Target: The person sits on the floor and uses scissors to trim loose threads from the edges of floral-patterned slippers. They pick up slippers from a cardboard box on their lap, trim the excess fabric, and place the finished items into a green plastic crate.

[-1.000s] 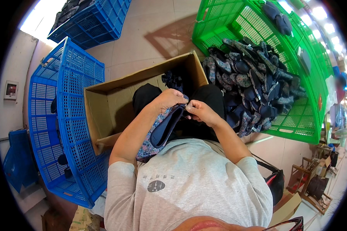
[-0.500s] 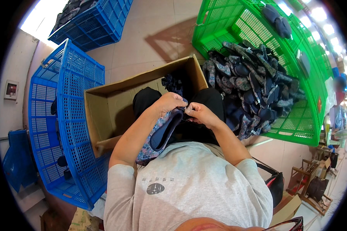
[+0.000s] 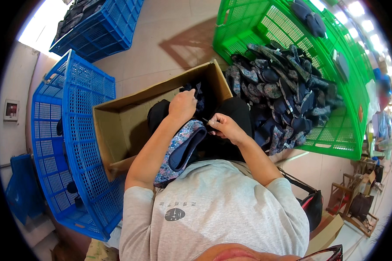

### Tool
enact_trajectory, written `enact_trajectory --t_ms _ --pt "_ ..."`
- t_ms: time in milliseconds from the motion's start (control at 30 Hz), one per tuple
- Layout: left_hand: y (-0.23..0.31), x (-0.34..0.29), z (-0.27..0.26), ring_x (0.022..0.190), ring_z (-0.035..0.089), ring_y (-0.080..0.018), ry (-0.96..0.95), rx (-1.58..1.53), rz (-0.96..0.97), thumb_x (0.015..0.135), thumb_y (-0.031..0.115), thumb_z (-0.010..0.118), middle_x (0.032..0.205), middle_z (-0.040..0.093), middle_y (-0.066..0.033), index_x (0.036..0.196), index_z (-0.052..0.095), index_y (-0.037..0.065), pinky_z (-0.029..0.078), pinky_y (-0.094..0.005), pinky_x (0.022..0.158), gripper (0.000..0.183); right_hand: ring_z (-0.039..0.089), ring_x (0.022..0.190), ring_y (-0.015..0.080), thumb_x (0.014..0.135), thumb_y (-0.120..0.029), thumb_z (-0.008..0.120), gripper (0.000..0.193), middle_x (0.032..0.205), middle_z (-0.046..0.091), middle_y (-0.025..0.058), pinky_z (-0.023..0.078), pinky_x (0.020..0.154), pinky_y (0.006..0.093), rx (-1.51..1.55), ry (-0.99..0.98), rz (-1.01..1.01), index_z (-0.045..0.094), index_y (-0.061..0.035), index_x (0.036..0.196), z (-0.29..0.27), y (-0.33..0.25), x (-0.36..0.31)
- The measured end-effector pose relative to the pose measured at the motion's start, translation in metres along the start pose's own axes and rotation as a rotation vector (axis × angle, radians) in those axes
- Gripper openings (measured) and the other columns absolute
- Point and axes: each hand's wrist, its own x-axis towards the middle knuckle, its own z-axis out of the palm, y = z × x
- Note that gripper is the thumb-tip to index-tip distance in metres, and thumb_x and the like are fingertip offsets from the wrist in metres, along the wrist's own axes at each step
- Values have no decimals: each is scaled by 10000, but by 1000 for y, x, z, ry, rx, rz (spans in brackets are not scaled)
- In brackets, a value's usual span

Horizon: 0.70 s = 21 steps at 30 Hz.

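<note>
A floral slipper with a dark blue inside lies across my lap, against my left forearm and shirt. My left hand is over the cardboard box, its fingers curled at the bunch of dark cloth pieces; what they grip, if anything, is hidden. Above my lap, just right of the slipper's far end, my right hand is closed in a pinch. Something small and dark shows at its fingertips, too small to name.
The open cardboard box stands beyond my knees. To the right, a green crate holds a heap of similar slippers. Blue crates stand at the left and far left. A black bag is by my right side.
My left hand has left the slipper's far end and moved forward and left to the dark pieces in the box. My right hand stays nearly in place, and the slipper remains on my lap.
</note>
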Motion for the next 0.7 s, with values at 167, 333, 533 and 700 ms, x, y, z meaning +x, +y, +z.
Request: enact_trajectory --t_ms 167,333,533,700 --pt "6 -17 -16 964 641 -345 108 3 60 861 142 614 993 683 -155 1142 661 28 503 -412 837 307 364 537 24 1002 -231 578 146 746 574 -4 249 460 172 -30 -25 -14 536 -110 932 -8 5 -1" --pt "38 -58 -49 898 613 -323 -113 -344 -144 796 138 681 896 640 -94 950 665 64 494 -401 799 171 495 648 49 996 -219 594 139 758 571 -20 380 569 203 -98 -103 -132 554 -91 960 -14 4 -6" --pt "60 -96 -46 886 587 -293 55 -42 65 688 141 764 884 600 -78 874 598 81 472 -392 804 256 614 718 118 960 -232 643 184 773 614 20 473 660 279 -402 -150 -268 586 -57 960 -20 -5 -2" --pt "54 -102 -27 806 585 -282 200 84 133 662 89 762 797 590 -64 806 596 72 454 -386 728 220 657 730 159 924 -274 673 226 776 667 59 487 682 319 -650 -116 -198 601 -62 949 -13 -24 -10"
